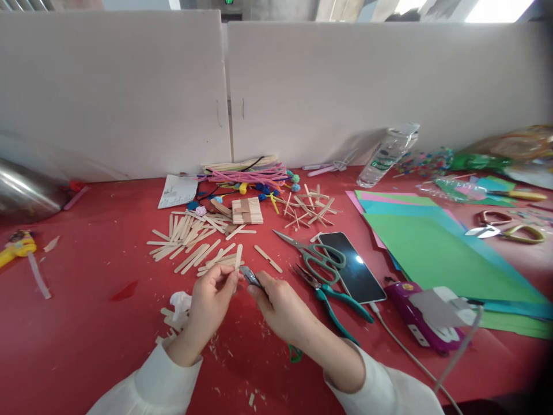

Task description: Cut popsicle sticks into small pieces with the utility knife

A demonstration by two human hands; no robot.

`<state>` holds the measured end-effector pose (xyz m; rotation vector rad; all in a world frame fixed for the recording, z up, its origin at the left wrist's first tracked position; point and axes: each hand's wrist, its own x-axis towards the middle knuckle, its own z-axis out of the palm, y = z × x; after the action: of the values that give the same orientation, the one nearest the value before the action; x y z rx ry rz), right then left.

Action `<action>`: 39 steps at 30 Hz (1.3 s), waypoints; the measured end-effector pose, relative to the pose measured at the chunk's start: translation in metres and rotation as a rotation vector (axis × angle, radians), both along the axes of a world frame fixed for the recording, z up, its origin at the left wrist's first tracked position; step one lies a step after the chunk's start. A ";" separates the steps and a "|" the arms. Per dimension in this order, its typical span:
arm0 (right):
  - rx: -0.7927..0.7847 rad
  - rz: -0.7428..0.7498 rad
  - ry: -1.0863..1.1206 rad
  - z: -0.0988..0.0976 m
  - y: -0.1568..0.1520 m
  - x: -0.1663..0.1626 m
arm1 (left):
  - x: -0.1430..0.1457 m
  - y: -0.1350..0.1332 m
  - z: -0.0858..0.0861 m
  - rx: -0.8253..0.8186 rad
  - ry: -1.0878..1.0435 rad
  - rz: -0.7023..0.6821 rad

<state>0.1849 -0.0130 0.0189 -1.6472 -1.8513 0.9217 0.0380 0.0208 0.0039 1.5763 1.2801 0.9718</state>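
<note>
Between the fingertips of my left hand (215, 301) is a wooden craft stick (238, 256), held roughly upright. My right hand (280, 305) is closed around a dark utility knife (249, 275), whose tip is close to the stick's side; I cannot tell whether they touch. Just beyond my hands lies a loose pile of craft sticks (190, 233), with one notched stick (268, 259) apart to its right. Small wood shavings (224, 351) are scattered on the red table below. Beside my left wrist are a crumpled white tissue (180, 304) and some stick pieces (166, 317).
Green-handled scissors (322, 259), teal pliers (341, 305) and a phone (354, 268) on a cable lie to the right. Coloured paper (432, 248), a purple device (421, 317) and a water bottle (387, 155) are farther right. A yellow glue gun (17, 249) lies left. White panels (112, 92) stand behind.
</note>
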 end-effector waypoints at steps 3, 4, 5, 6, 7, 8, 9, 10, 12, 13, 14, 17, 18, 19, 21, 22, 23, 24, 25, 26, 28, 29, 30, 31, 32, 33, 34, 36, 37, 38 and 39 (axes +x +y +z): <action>-0.007 -0.005 0.015 0.001 0.000 0.000 | 0.000 -0.002 0.002 0.056 0.065 0.006; -0.010 -0.005 0.027 0.001 0.000 -0.001 | 0.000 -0.003 0.003 0.078 0.089 0.002; -0.011 -0.003 0.038 0.001 -0.001 -0.001 | 0.000 -0.004 0.003 0.101 0.109 -0.004; -0.010 -0.002 0.040 0.000 -0.001 -0.001 | 0.000 -0.004 0.003 0.124 0.130 -0.012; -0.008 -0.004 0.028 0.000 -0.002 -0.002 | 0.000 -0.005 0.003 0.146 0.155 -0.019; -0.007 -0.006 -0.003 0.000 -0.002 -0.003 | 0.000 -0.006 0.003 0.164 0.182 -0.024; -0.006 -0.010 -0.052 -0.001 -0.003 -0.003 | 0.000 -0.006 0.003 0.178 0.210 -0.025; -0.008 -0.010 -0.110 -0.001 -0.004 -0.004 | 0.000 -0.007 0.003 0.187 0.239 -0.023; -0.016 -0.005 -0.215 -0.002 -0.005 -0.005 | 0.000 -0.007 0.003 0.191 0.281 -0.021; -0.021 -0.003 -0.243 -0.002 -0.005 -0.005 | 0.000 -0.007 0.003 0.189 0.288 -0.024; -0.024 -0.005 -0.243 -0.001 -0.005 -0.004 | 0.000 -0.006 0.003 0.186 0.287 -0.029; -0.076 -0.009 -0.035 0.001 -0.003 -0.001 | 0.000 -0.005 0.002 0.165 0.250 -0.049; -0.143 -0.007 0.100 0.001 -0.001 0.001 | 0.000 -0.004 0.002 0.155 0.231 -0.051; -0.231 0.000 0.256 0.002 0.001 0.003 | 0.000 -0.003 0.002 0.145 0.210 -0.049; -0.422 0.026 0.570 0.003 0.005 0.005 | -0.001 -0.001 0.001 0.124 0.155 -0.041; -0.494 0.047 0.701 0.003 0.007 0.006 | -0.001 0.000 0.000 0.105 0.116 -0.039; -0.538 0.074 0.803 0.002 0.008 0.007 | -0.001 0.001 -0.001 0.081 0.071 -0.044; -0.558 0.100 0.872 0.001 0.009 0.007 | -0.001 0.002 -0.001 0.054 0.026 -0.051; -0.558 0.117 0.904 0.000 0.010 0.007 | -0.001 0.002 -0.002 0.025 -0.015 -0.058; -0.535 0.115 0.898 -0.002 0.010 0.007 | -0.001 0.003 -0.003 0.000 -0.046 -0.064; -0.436 0.067 0.798 -0.005 0.008 0.005 | -0.001 0.004 -0.003 -0.030 -0.081 -0.056; -0.373 0.037 0.717 -0.006 0.006 0.004 | -0.001 0.004 -0.003 -0.038 -0.086 -0.046; -0.306 0.015 0.623 -0.007 0.005 0.004 | 0.000 0.004 -0.002 -0.045 -0.088 -0.033; -0.236 0.001 0.524 -0.008 0.004 0.003 | -0.001 0.004 -0.001 -0.048 -0.089 -0.021; -0.165 -0.004 0.426 -0.008 0.003 0.003 | -0.001 0.004 0.000 -0.051 -0.088 -0.011; -0.095 -0.001 0.335 -0.007 0.002 0.002 | -0.001 0.004 0.001 -0.054 -0.086 -0.004; -0.031 0.002 0.259 -0.006 0.002 0.002 | -0.001 0.004 0.002 -0.057 -0.083 -0.001; 0.045 0.006 0.165 -0.004 0.001 0.002 | -0.001 0.003 0.002 -0.058 -0.076 -0.002; 0.052 0.006 0.145 -0.003 0.001 0.002 | -0.001 0.003 0.002 -0.057 -0.070 -0.006; 0.047 0.006 0.134 -0.002 0.001 0.002 | -0.001 0.003 0.002 -0.051 -0.061 -0.008; 0.040 0.003 0.125 -0.001 0.001 0.002 | -0.001 0.003 0.002 -0.040 -0.054 -0.008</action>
<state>0.1870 -0.0125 0.0179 -1.5279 -1.7766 0.9603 0.0368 0.0234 0.0054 1.5140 1.2482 0.9720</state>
